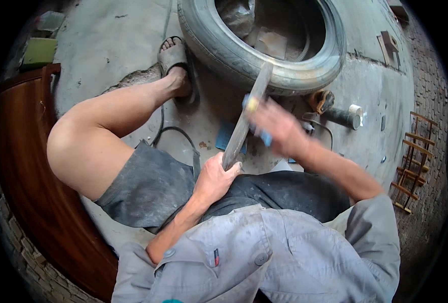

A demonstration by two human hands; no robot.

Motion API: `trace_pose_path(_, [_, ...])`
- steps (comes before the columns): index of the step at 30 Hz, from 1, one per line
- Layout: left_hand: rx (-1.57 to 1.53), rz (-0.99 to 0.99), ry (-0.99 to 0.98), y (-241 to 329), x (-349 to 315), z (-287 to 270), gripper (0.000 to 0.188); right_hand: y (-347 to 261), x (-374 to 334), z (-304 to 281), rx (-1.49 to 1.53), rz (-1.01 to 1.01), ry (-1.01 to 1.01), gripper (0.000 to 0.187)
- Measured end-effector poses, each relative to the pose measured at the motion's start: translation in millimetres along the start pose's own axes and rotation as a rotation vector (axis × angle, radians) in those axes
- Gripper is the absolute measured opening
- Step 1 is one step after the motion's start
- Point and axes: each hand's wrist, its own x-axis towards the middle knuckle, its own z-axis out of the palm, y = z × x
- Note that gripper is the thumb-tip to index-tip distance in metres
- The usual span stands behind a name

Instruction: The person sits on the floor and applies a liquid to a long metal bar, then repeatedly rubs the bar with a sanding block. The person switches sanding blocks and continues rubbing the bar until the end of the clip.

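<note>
Two hands are on one long, flat grey wooden slat [246, 118], which slants from your lap up toward a worn grey rubber tyre [224, 48] lying on the concrete floor [113, 40]. Your left hand [215, 178] is clamped around the slat's lower end, fingers wrapped over its edge, just above your dark grey shorts [153, 187]. Your right hand [279, 129] is blurred with motion; it lies across the middle of the slat, closed on a small blue piece [266, 137], too smeared to say what it is. The slat's upper end rests against the tyre's near wall.

You are seated, wearing a pale grey work shirt [264, 252]. Your bare left leg stretches forward, with the foot in a grey sandal [172, 53] beside the tyre. A black cable [171, 132] loops on the floor near that leg. A flat blue sheet [225, 135] lies on the floor under the slat. To your right sits a dark cylindrical tool [341, 116], and farther right a small brown wooden frame [410, 161]. A curved reddish-brown wooden panel [27, 171] runs along your left.
</note>
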Motion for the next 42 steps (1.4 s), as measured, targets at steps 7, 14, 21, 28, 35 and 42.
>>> trace_pose_path(7, [-0.002,-0.022,0.011,-0.5,1.7,-1.0,0.037,39.3,18.2,-5.2,-0.017,0.051,0.053,0.088])
trace_pose_path(14, [-0.044,0.111,0.06,-12.8,2.8,4.9,0.04,-34.9,-1.4,-4.6,0.261,-0.199,-0.19,0.105])
trace_pose_path(21, [0.022,0.057,0.028,-2.3,2.6,3.9,0.038,-32.2,-7.0,13.1,0.078,-0.022,0.017,0.088])
trace_pose_path(28, [0.053,0.019,0.071,4.6,-1.1,3.2,0.036,6.7,19.1,-8.9,0.096,0.105,-0.002,0.085])
trace_pose_path(35, [0.037,0.114,0.121,-9.7,3.9,10.8,0.035,-25.8,3.7,-0.8,0.172,-0.138,-0.092,0.084])
trace_pose_path(42, [-0.027,0.105,0.055,-5.2,2.2,5.1,0.036,-38.1,4.6,10.4,0.176,0.003,-0.016,0.078])
